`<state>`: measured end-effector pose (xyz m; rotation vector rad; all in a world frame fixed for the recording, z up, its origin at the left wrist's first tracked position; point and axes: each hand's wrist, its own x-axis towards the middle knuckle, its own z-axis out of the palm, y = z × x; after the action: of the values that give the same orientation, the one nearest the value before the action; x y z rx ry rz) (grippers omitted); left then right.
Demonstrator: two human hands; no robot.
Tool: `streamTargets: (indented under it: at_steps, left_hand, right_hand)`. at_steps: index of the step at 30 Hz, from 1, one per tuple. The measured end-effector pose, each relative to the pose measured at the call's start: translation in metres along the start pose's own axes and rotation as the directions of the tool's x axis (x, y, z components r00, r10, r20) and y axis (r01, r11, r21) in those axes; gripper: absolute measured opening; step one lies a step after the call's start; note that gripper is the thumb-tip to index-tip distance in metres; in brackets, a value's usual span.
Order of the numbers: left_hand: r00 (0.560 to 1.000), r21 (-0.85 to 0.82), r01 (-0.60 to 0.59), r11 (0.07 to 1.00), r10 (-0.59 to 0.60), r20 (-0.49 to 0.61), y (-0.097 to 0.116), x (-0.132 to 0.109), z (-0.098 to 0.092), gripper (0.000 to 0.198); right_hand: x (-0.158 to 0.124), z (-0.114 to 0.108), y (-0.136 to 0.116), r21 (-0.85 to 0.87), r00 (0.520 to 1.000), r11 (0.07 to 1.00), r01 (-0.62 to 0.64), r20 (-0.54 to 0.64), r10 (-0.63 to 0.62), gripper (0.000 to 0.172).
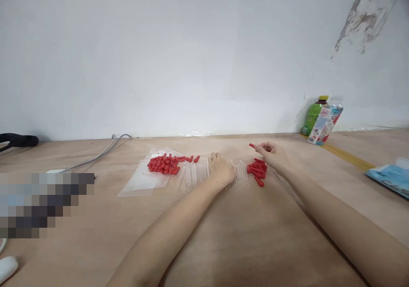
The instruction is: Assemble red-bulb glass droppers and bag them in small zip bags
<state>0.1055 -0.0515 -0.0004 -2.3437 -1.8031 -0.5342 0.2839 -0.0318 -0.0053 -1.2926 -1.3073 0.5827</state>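
My right hand (271, 154) is raised a little over the table, with a small red rubber bulb (252, 145) pinched between thumb and fingertips. Below it lies a small heap of red rubber bulbs (257, 169), one of them set apart at the front. My left hand (220, 168) rests over a row of thin clear tubes (194, 174), its fingers curled down. Whatever those fingers hold is hidden behind the hand. More clear tubes (241, 174) stick out to its right. A larger pile of red bulbs (164, 164) sits on a clear plastic bag (137, 184) at the left.
Against the wall at the back right stand a green bottle (311, 118) and a printed carton (324, 123). A blue packet (390, 178) lies at the right edge. On the left are a grey cable (102, 154), a pixelated object (38, 201) and a white mouse-like object (8, 268).
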Motion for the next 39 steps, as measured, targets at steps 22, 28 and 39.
streamTargets:
  at_steps: [22, 28, 39]
  left_hand:
    - [0.859, -0.203, -0.496, 0.844, 0.442, -0.259, -0.1, -0.075, -0.016, 0.02]
    - [0.854, -0.176, -0.501, 0.848, 0.451, -0.258, -0.103, -0.076, -0.016, 0.02]
    - [0.838, -0.195, -0.52, 0.832, 0.452, -0.306, -0.104, -0.075, -0.011, 0.021]
  right_hand:
    - [-0.094, 0.055, -0.021, -0.138, 0.801, 0.839, 0.527, 0.412, -0.435, 0.015]
    - [-0.094, 0.053, -0.022, -0.08, 0.746, 0.812, 0.578, 0.456, -0.486, 0.021]
    - [-0.093, 0.054, -0.024, -0.066, 0.736, 0.803, 0.592, 0.45, -0.506, 0.022]
